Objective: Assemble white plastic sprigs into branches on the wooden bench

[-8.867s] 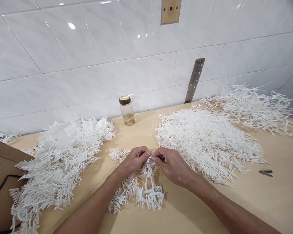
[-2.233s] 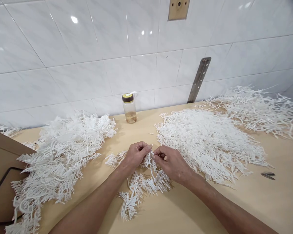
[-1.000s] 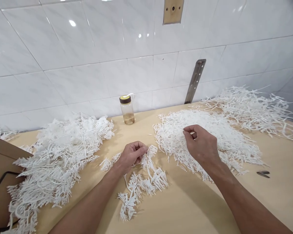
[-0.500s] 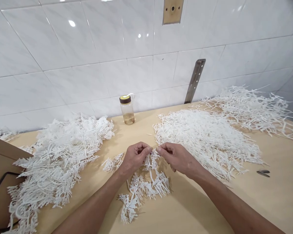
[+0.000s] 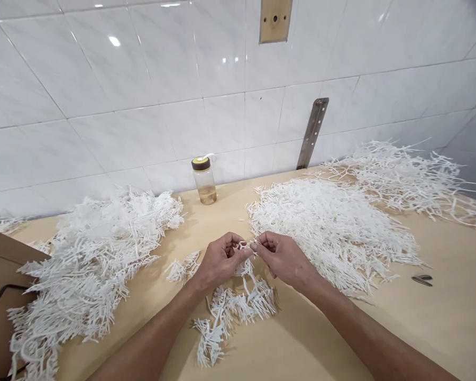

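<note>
My left hand (image 5: 222, 260) is closed in a pinch on a white branching plastic sprig (image 5: 244, 268) at the middle of the table. Close beside it, the thumb and fingertips of my right hand (image 5: 283, 259) are pinched at the sprig's upper end. Fingers partly cover the part being gripped. Just below the hands lies a chain of similar white sprigs (image 5: 226, 307); I cannot tell whether it joins the held one. A small white sprig (image 5: 182, 266) rests left of my left hand.
Large heaps of white sprigs lie at the left (image 5: 103, 254) and right (image 5: 325, 227), with bare branching stems (image 5: 404, 180) behind. A clear bottle (image 5: 206, 185) stands near the wall. Small dark snips (image 5: 422, 280) lie at right. A cardboard box (image 5: 8, 264) is at far left.
My left thumb has shifted right and down, and part of the sprig now shows above it between the fingertips. The view has turned slightly, while the heaps and bottle stay in place.
</note>
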Tool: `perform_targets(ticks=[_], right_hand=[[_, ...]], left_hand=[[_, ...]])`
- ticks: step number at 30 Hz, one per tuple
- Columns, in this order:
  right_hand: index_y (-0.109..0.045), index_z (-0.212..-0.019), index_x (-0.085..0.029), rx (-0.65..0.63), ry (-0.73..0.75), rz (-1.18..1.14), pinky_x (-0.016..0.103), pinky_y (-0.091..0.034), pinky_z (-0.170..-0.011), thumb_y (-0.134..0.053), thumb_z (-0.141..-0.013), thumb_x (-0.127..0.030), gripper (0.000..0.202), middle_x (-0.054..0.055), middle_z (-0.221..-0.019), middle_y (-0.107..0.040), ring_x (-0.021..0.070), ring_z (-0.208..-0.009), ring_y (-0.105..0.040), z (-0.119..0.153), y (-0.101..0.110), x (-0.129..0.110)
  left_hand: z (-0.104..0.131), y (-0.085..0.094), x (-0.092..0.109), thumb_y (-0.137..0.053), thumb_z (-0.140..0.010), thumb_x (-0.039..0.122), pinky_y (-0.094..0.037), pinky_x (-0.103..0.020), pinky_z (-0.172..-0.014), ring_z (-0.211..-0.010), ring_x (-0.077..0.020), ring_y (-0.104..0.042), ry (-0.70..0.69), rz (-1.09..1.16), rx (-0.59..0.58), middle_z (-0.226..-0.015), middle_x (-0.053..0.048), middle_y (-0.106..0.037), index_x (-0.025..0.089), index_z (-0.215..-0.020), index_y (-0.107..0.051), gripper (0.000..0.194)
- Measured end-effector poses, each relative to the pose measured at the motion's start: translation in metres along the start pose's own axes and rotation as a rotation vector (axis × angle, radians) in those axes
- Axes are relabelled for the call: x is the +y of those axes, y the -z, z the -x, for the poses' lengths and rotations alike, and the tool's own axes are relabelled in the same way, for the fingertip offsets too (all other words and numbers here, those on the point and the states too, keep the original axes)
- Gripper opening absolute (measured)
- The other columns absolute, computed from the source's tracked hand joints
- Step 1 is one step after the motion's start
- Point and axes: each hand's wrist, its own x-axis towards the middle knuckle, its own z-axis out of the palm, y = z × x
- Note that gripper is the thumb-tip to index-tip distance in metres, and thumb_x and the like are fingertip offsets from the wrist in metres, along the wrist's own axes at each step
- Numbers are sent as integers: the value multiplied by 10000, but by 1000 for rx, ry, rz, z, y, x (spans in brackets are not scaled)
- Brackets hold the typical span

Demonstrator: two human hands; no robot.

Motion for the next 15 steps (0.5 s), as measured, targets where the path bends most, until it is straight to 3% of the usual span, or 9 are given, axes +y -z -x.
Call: perform_targets(ticks=[6,15], right_hand=[[-655,-809,-196,66,23,42,236,-382,-454,-597,-833,-432,244,-6,-697,-628,101,-478,-471,-1,4,0],[-697,-788,-206,100,121,66,243,-390,-492,-625,-833,-418,229,-9,-656,-635,116,-520,-491,-1,12,0]], left_hand=[[-2,2,0,-706,-776,484,-333,-234,-540,-565,-94,-425,38,-45,-20,-644,11,-556,130,-840,-690,359],[-3,9,6,-704,-786,469,-327,-238,-568,-598,-96,-428,83,107,-209,-675,6,-545,125,-826,-674,348]])
